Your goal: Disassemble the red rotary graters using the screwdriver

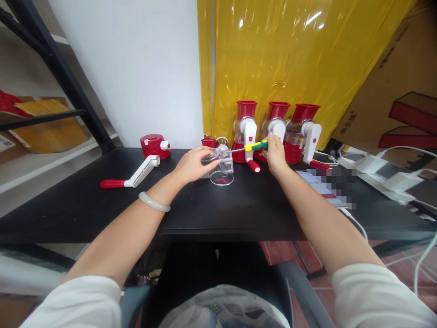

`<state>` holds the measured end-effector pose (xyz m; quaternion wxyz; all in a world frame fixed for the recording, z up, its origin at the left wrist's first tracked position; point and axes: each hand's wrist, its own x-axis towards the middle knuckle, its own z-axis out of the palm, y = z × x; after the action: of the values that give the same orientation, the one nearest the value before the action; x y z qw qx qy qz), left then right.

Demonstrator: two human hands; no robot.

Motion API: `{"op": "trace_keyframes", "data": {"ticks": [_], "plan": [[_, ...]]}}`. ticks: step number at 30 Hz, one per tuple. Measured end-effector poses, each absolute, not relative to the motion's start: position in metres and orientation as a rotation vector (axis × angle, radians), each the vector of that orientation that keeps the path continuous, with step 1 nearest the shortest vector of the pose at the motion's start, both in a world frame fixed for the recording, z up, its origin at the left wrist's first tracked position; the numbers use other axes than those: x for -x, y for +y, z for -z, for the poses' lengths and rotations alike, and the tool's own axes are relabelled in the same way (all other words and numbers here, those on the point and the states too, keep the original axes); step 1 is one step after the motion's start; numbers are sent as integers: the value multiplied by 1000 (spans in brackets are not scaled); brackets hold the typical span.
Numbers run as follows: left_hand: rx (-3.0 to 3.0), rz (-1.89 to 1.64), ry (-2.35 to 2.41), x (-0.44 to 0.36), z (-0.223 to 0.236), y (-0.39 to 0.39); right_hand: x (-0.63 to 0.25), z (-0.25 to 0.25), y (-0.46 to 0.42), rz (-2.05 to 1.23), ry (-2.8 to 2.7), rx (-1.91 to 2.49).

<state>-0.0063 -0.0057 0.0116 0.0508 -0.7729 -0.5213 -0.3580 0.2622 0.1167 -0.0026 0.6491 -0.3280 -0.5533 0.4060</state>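
A broad strip of black worktop (205, 214) runs between the clear plastic housing (226, 160) and the front edge; three rotary graters (247, 130) line the back, just behind the right hand (276, 152). The left hand (195, 165) has its fingers clamped on the housing; the right fingers grip a screwdriver (256, 145), its tip at the housing. Red bits (221, 181) show through the housing's round rim, inside or beneath, I cannot tell. A crank handle (134, 174) lies left, beside a red base (152, 146).
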Motion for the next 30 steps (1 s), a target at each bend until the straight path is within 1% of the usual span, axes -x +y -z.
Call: {"op": "trace_keyframes", "data": {"ticks": [4, 10, 20, 24, 30], "plan": [[2350, 1086, -1601, 6, -12, -6, -259, 0, 114, -936, -1150, 802], [2346, 1088, -1571, 6, -11, -5, -257, 3, 120, -1024, -1113, 701], [2339, 1088, -1592, 5, -13, -7, -261, 3, 115, -841, -1227, 795], [2351, 1083, -1581, 6, -13, -7, -260, 2, 116, -870, -1186, 775], [2341, 1080, -1581, 8, -11, -5, -258, 3, 119, -1002, -1127, 658]]}}
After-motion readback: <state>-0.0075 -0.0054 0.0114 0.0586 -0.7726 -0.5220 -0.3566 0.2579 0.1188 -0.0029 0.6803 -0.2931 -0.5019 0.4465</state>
